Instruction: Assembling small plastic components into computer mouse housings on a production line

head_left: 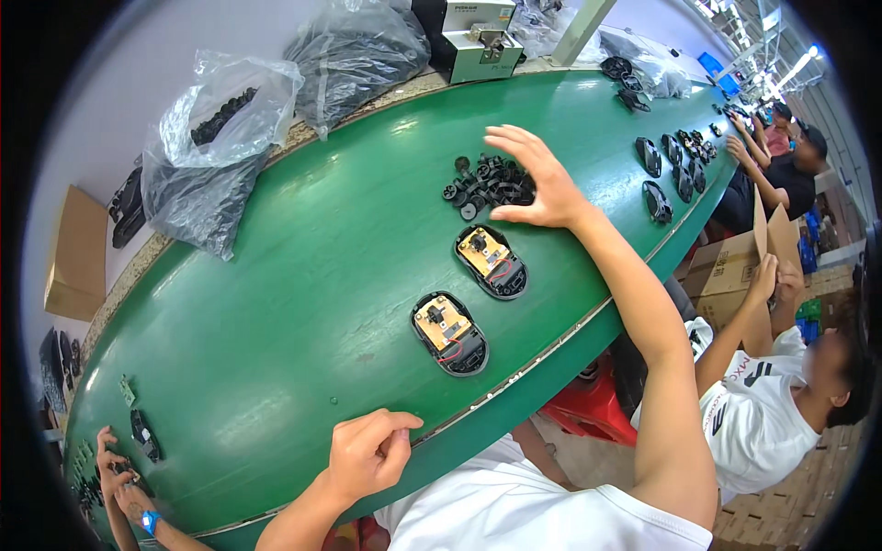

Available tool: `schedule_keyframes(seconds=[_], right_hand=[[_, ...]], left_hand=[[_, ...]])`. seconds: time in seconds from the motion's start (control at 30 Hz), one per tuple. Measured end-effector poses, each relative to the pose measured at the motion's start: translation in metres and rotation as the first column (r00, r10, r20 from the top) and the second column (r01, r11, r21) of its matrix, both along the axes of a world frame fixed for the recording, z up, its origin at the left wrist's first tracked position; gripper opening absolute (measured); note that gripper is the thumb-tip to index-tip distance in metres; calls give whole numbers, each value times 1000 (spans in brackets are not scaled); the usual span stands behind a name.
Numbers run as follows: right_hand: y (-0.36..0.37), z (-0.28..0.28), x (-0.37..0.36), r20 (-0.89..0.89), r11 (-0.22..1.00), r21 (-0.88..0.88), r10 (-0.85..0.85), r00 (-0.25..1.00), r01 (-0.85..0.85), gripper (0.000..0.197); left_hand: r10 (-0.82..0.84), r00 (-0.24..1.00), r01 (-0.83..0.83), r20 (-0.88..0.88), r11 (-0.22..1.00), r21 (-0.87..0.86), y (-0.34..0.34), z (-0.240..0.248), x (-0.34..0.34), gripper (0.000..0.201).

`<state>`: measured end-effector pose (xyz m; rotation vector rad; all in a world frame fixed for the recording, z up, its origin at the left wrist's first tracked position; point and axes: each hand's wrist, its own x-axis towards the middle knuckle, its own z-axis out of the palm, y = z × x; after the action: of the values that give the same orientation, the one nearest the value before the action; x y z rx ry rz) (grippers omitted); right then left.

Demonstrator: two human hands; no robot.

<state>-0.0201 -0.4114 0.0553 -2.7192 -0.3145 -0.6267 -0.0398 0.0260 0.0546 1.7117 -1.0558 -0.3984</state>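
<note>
My right hand (542, 184) reaches over the green work surface with its fingers spread, curved around the right side of a pile of small black wheel parts (487, 182). Its thumb lies close to the near side of the pile, and nothing shows in its grasp. My left hand (370, 450) rests by the near edge, fingers curled in, with nothing visible in them. Between the hands sit two opened computer mice, a nearer one (450, 332) and a farther one (491, 262). Each has a tan circuit board, a black component and red wires in a dark shell.
Plastic bags of black parts (207, 156) and a grey-green machine (478, 41) line the far side. More mouse shells (657, 200) lie at right. A co-worker's hands (119, 477) handle parts at lower left. A person in white (763, 413) sits at right by a cardboard box (726, 275).
</note>
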Motion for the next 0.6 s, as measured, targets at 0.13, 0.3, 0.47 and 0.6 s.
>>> schedule_keyframes(seconds=[0.13,0.3,0.47,0.6], right_hand=[[-15,-4,-15,-178,996,71,-46,983,60,104],[-3,-4,10,-154,995,84,71,986,-59,104],[14,-6,37,-128,984,81,167,978,-158,96],[32,-5,58,-117,966,113,245,962,-232,87]], left_hand=[[-11,1000,11,-3,1000,-6,-1,1,0,18],[-17,1000,17,7,1000,-13,0,0,1,18],[-8,1000,8,11,1000,-29,-3,-2,0,17],[-20,1000,20,5,1000,-23,-5,-1,-1,15]])
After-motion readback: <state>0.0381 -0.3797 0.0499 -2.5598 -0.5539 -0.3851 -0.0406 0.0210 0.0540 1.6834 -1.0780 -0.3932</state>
